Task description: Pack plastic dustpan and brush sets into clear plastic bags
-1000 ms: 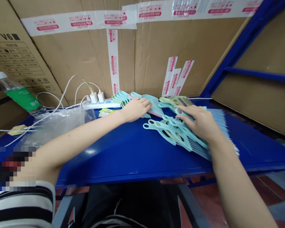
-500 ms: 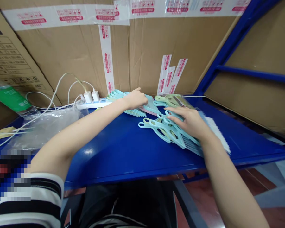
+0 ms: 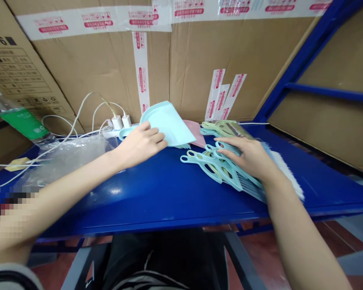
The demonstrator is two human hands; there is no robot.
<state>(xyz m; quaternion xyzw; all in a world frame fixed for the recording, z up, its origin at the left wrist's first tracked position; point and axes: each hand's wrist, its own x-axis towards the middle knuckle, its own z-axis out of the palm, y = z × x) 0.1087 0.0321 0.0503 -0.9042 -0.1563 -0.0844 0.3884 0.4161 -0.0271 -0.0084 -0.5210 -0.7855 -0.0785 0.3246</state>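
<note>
A light blue dustpan (image 3: 169, 125) is tilted above the back of the blue table, with my left hand (image 3: 143, 143) closed on it near its handle. Behind it, a pink dustpan (image 3: 195, 133) shows in part. My right hand (image 3: 249, 157) lies over a pile of small hand brushes (image 3: 230, 173), mostly light blue with ring-ended handles and pale bristles. Its thumb and fingers are stretched apart on either side of a blue handle. Beyond this hand lie green and blue handles (image 3: 216, 128), with a brownish green part partly hidden behind my fingers.
Cardboard (image 3: 109, 60) stands along the back of the blue table (image 3: 157, 193). At left are a bottle with a green label (image 3: 24, 123), a clear plastic bag (image 3: 69, 161), white cables and a power strip with chargers (image 3: 121, 121). A blue frame post (image 3: 293, 68) rises at right.
My left hand has come left and nearer, bringing up the light blue dustpan from the back stack. More of the pink one now shows. The right hand has stayed on the brushes.
</note>
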